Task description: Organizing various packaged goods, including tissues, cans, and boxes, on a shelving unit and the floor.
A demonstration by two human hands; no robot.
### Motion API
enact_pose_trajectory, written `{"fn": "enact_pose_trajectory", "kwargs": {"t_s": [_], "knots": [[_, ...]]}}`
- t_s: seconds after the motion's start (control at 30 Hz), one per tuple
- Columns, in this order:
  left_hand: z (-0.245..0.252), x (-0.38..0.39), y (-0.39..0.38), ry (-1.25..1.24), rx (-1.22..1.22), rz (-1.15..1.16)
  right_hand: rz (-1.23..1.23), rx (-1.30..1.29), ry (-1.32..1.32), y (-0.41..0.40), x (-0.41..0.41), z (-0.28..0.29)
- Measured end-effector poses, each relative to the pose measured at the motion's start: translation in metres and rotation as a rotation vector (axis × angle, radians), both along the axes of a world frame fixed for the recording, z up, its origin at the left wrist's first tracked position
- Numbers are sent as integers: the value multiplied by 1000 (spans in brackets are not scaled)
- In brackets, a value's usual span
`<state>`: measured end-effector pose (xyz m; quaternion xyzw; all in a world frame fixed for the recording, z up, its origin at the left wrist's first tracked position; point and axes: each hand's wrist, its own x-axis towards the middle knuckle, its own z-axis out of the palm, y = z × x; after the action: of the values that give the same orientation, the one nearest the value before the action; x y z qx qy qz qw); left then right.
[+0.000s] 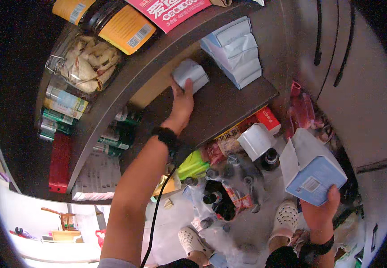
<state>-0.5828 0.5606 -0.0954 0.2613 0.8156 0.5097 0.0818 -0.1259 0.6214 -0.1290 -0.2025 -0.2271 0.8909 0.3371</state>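
Observation:
My left hand reaches onto a dark shelf and grips a small pale blue-white carton between thumb and fingers. To its right, a row of several similar blue-white cartons stands on the same shelf. My right hand holds an open blue and white cardboard box by its lower end, away from the shelf's front edge. The box's flap sticks up; its inside cannot be made out. A black band is on each wrist.
Below the shelf are a white container, a red box, a dark-capped bottle and plastic-wrapped bottles. A glass jar stands on the shelf above. A black cable hangs beside my left arm. Cream clogs are on my feet.

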Motion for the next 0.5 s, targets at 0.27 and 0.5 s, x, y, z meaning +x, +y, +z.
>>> {"fn": "enact_pose_trajectory", "kwargs": {"t_s": [0.27, 0.5], "knots": [[-34, -118, 41, 400, -65, 122, 114, 74, -27, -4, -47, 16], [17, 23, -18, 333, -139, -65, -109, 320, -389, -12, -91, 27]]}}
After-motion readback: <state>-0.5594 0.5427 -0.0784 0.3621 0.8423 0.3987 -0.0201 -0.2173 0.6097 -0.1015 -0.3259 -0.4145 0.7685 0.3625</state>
